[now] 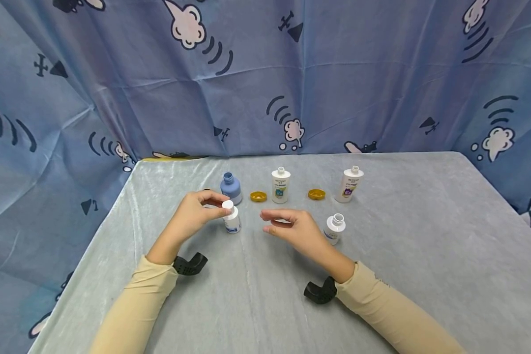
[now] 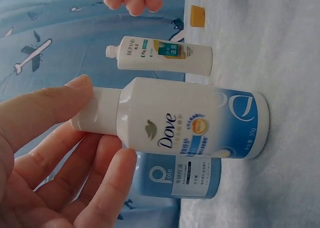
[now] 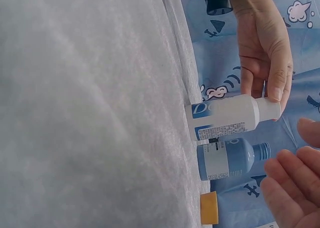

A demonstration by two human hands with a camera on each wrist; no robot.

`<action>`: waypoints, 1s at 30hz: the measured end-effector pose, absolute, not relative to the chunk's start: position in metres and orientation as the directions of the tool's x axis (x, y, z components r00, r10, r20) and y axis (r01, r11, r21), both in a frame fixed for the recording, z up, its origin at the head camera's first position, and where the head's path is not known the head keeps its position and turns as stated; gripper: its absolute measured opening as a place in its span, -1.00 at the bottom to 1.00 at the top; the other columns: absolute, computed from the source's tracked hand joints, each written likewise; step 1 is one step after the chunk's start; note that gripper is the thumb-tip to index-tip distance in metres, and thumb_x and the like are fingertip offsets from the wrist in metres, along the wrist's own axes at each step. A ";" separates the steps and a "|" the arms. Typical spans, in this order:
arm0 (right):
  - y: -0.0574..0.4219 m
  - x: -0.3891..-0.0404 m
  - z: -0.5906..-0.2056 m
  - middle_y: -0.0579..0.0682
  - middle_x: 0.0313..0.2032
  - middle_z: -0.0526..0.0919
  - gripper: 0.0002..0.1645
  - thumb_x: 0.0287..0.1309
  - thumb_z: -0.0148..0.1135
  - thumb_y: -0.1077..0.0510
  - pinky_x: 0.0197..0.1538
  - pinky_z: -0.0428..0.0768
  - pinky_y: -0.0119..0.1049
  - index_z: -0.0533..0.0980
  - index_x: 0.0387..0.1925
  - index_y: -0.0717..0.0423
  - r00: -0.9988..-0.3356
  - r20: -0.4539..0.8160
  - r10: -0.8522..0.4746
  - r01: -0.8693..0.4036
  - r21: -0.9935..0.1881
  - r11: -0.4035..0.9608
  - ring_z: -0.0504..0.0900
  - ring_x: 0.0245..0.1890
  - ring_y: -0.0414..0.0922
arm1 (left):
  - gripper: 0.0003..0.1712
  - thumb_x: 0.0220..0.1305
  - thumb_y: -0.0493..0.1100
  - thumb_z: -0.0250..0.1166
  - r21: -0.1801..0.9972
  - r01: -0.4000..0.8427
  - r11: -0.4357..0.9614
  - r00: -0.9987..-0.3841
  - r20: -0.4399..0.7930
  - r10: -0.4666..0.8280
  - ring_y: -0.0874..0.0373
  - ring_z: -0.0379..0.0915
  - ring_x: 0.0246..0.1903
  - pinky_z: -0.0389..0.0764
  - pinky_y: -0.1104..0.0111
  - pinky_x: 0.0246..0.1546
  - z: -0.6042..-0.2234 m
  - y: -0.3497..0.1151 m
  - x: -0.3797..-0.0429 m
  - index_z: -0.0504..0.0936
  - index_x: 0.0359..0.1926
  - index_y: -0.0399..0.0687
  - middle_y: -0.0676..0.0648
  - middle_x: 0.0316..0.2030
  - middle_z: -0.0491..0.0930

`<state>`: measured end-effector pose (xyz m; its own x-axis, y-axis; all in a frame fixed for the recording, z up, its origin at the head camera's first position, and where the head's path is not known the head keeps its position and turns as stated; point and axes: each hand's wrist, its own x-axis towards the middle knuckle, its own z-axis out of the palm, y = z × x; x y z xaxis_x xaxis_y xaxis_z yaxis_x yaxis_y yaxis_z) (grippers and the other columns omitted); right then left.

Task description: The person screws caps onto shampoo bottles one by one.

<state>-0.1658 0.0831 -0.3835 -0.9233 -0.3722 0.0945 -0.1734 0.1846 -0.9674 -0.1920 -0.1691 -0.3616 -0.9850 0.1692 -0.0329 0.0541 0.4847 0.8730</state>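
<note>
My left hand [image 1: 194,216] pinches the white cap [image 2: 102,109] of a small white Dove bottle [image 2: 195,119] between thumb and fingers. The bottle stands upright on the table, blue at its lower label. Just behind it is a blue bottle [image 1: 231,188] with an uncapped neck. To the right, my right hand [image 1: 298,231] is held above the table, its fingers loosely bent, thumb apart and nothing in its grasp. Another small white bottle [image 1: 334,228], without a cap, stands beside the right wrist.
Two taller white bottles [image 1: 280,188] [image 1: 348,187] without caps stand toward the back of the grey cloth-covered table [image 1: 425,246]. Near them lie two yellow caps [image 1: 258,196] [image 1: 316,194]. A patterned blue curtain [image 1: 358,88] hangs behind the table.
</note>
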 end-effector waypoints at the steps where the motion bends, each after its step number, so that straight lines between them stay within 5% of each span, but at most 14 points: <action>1: 0.083 -0.166 -0.383 0.08 -0.04 0.64 -0.61 0.03 0.33 0.27 0.03 0.55 -0.43 0.57 -0.04 0.24 -0.922 0.097 -0.374 -0.176 -0.967 0.183 0.60 0.01 -0.07 | -0.66 -0.08 -0.04 0.48 0.876 0.053 0.479 -0.984 -0.036 0.174 0.14 0.50 -0.15 0.53 0.33 -0.21 -0.362 -0.169 -0.193 0.68 -0.21 0.02 -0.03 -0.25 0.64; 16: 0.096 -0.159 -0.369 0.06 -0.04 0.65 -0.59 0.00 0.37 0.20 0.05 0.55 -0.32 0.59 -0.04 0.15 -0.929 0.147 -0.341 -0.214 -0.962 0.167 0.61 0.00 -0.04 | -0.58 -0.08 -0.07 0.48 0.906 0.029 0.422 -0.973 -0.071 0.221 0.12 0.51 -0.14 0.56 0.35 -0.19 -0.364 -0.164 -0.200 0.65 -0.13 -0.02 -0.06 -0.20 0.62; 23: 0.107 -0.148 -0.340 -0.02 -0.02 0.64 -0.58 -0.02 0.39 0.15 0.00 0.59 -0.35 0.59 -0.03 0.05 -0.931 0.206 -0.300 -0.262 -0.951 0.161 0.62 -0.02 -0.18 | -0.48 -0.03 -0.08 0.45 0.897 0.030 0.440 -0.972 -0.077 0.223 0.12 0.54 -0.12 0.58 0.35 -0.15 -0.362 -0.163 -0.196 0.59 0.00 -0.12 -0.05 -0.11 0.61; 30: 0.122 -0.141 -0.318 0.01 0.00 0.63 -0.53 -0.04 0.39 0.22 0.06 0.54 -0.39 0.57 0.00 0.08 -0.920 0.283 -0.270 -0.330 -0.932 0.147 0.58 0.03 -0.21 | -0.47 0.00 -0.01 0.44 0.850 0.091 0.518 -0.987 0.010 0.158 0.10 0.55 -0.08 0.57 0.29 -0.04 -0.349 -0.168 -0.184 0.58 0.01 -0.09 -0.05 -0.08 0.62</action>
